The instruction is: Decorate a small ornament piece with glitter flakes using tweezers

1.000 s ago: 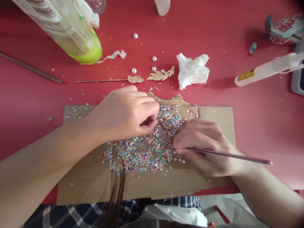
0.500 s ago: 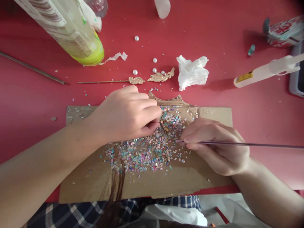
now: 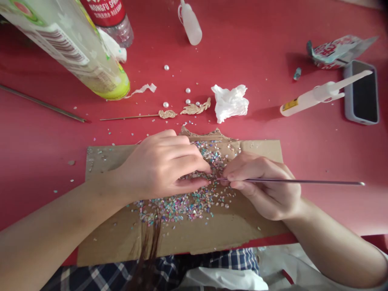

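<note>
A piece of brown cardboard [image 3: 100, 238] lies on the red table, with a heap of small coloured shell chips [image 3: 182, 204] spread over its middle. My left hand [image 3: 163, 165] rests on the chips, its fingers curled and pinched on something small that I cannot make out. My right hand [image 3: 266, 186] is closed on a thin metal stick [image 3: 318, 182] that lies level, its tip among the chips right by my left fingertips.
Behind the cardboard lie loose pearls [image 3: 165, 104], gold leaf ornaments [image 3: 195, 108], a thin gold pin [image 3: 127, 117] and a crumpled tissue [image 3: 229, 102]. A yellow-green bottle [image 3: 75, 52], a glue bottle [image 3: 315, 97], a phone [image 3: 362, 93] and a small dropper bottle [image 3: 191, 25] stand farther out.
The stick's tip has moved left to my left fingertips, and my left fingers have closed lower on the chips. The camera has tilted up, showing more of the far table.
</note>
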Demonstrator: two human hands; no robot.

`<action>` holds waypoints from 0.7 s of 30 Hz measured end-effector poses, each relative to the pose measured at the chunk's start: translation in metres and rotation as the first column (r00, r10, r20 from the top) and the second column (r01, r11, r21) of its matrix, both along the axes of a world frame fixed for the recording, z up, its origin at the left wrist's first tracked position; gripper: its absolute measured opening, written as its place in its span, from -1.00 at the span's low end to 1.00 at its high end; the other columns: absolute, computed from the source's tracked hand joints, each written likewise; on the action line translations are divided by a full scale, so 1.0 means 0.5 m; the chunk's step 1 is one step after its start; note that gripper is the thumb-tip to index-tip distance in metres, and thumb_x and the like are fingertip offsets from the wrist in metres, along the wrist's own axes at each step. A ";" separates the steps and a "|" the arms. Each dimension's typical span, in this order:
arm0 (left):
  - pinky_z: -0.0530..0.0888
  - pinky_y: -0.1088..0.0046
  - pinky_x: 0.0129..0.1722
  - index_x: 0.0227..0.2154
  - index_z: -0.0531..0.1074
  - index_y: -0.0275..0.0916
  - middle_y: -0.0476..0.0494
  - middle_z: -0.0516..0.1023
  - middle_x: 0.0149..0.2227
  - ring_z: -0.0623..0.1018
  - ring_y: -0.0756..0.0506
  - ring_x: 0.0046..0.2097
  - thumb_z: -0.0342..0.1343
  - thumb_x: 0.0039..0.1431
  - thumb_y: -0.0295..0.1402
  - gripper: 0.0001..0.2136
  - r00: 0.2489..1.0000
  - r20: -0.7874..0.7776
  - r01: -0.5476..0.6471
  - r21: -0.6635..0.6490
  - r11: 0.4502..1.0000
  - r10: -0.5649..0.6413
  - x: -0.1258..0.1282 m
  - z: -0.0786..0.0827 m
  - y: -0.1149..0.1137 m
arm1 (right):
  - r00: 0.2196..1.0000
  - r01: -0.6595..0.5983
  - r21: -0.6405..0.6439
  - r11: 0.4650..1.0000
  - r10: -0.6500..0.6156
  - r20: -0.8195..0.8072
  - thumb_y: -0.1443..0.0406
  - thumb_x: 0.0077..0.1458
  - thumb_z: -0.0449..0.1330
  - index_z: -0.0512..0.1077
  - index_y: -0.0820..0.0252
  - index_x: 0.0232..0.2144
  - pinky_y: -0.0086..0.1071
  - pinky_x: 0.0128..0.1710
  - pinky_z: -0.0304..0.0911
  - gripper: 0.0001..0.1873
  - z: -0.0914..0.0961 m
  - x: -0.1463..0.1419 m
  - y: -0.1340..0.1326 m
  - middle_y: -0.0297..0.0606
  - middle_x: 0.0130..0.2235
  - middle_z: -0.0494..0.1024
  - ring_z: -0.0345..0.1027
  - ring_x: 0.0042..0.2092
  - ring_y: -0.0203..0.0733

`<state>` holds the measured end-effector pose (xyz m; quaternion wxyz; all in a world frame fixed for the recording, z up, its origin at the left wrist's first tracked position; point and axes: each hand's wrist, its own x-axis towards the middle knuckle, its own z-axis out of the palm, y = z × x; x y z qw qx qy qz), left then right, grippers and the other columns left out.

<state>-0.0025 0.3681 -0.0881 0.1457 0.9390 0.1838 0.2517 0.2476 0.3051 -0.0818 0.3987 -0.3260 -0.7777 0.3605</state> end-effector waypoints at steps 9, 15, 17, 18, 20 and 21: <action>0.30 0.36 -0.24 -0.27 0.50 -0.11 0.09 0.67 -0.33 0.54 0.00 -0.31 0.17 0.42 -0.31 -0.91 0.996 0.085 0.026 -0.031 0.999 -0.024 0.004 -0.010 0.003 | 1.000 0.007 0.026 1.000 -0.006 -0.013 0.44 0.32 0.20 0.44 0.14 -0.23 -0.30 -0.21 0.47 -0.89 -0.002 0.001 0.003 -0.25 -0.35 0.64 0.57 -0.27 -0.23; 0.30 0.37 -0.25 -0.28 0.49 -0.11 0.09 0.67 -0.33 0.53 -0.01 -0.32 0.18 0.38 -0.38 -0.92 0.995 0.090 0.051 -0.053 0.997 -0.046 0.007 -0.004 0.003 | 1.000 0.000 0.028 1.000 0.001 -0.012 0.43 0.34 0.19 0.46 0.16 -0.24 -0.32 -0.18 0.46 -0.90 -0.003 0.001 0.003 -0.25 -0.34 0.64 0.56 -0.24 -0.26; 0.30 0.37 -0.25 -0.29 0.50 -0.12 0.08 0.67 -0.33 0.52 -0.02 -0.31 0.18 0.37 -0.39 -0.91 0.995 0.086 0.060 -0.075 0.995 -0.054 0.008 -0.002 0.003 | 1.000 -0.001 0.039 0.999 0.001 -0.009 0.43 0.35 0.19 0.46 0.17 -0.24 -0.33 -0.18 0.46 -0.90 -0.004 0.002 0.003 -0.26 -0.35 0.63 0.55 -0.24 -0.28; 0.30 0.37 -0.25 -0.29 0.50 -0.12 0.08 0.67 -0.33 0.52 -0.02 -0.31 0.18 0.38 -0.39 -0.91 0.995 0.087 0.064 -0.084 0.994 -0.057 0.008 -0.003 0.003 | 1.000 -0.005 0.046 0.999 0.005 -0.002 0.43 0.36 0.18 0.45 0.18 -0.24 -0.34 -0.18 0.46 -0.90 -0.004 0.002 0.004 -0.26 -0.35 0.63 0.55 -0.24 -0.28; 0.29 0.37 -0.24 -0.28 0.50 -0.11 0.08 0.68 -0.32 0.53 -0.02 -0.30 0.17 0.39 -0.38 -0.91 0.994 0.088 0.068 -0.091 0.993 -0.060 0.008 -0.004 0.004 | 1.000 -0.018 0.062 0.998 0.018 0.015 0.42 0.37 0.18 0.45 0.19 -0.25 -0.34 -0.16 0.45 -0.90 -0.004 0.003 0.005 -0.26 -0.36 0.63 0.54 -0.24 -0.29; 0.29 0.37 -0.24 -0.27 0.50 -0.11 0.08 0.68 -0.31 0.53 -0.02 -0.30 0.16 0.40 -0.37 -0.91 0.994 0.086 0.067 -0.090 0.994 -0.060 0.008 -0.005 0.004 | 0.999 -0.026 0.068 0.997 0.025 0.022 0.42 0.37 0.18 0.45 0.20 -0.25 -0.34 -0.15 0.45 -0.90 -0.004 0.003 0.006 -0.26 -0.35 0.63 0.54 -0.24 -0.29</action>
